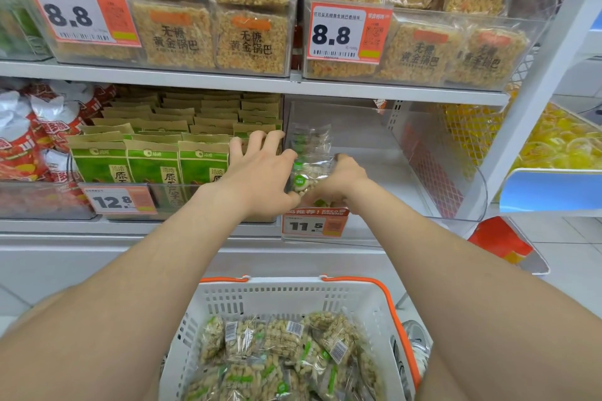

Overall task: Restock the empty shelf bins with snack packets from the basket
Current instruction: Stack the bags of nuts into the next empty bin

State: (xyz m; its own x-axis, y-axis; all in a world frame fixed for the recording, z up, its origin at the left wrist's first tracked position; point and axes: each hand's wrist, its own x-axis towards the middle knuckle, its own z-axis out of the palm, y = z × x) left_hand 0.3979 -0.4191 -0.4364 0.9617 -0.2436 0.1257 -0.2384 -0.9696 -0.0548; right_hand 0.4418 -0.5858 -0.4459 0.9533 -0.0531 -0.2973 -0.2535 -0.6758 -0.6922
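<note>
We stand the packets (pixel 309 169) upright in the front left corner of the clear bin (pixel 368 146), so later ones can line up beside them. Our right hand (pixel 338 182) curls round them from the right. Our left hand (pixel 260 172), fingers splayed and straight, braces their other side (a prop, we judge, not a grip). The bin is otherwise bare, and the basket (pixel 286 283) below holds plenty more.
</note>
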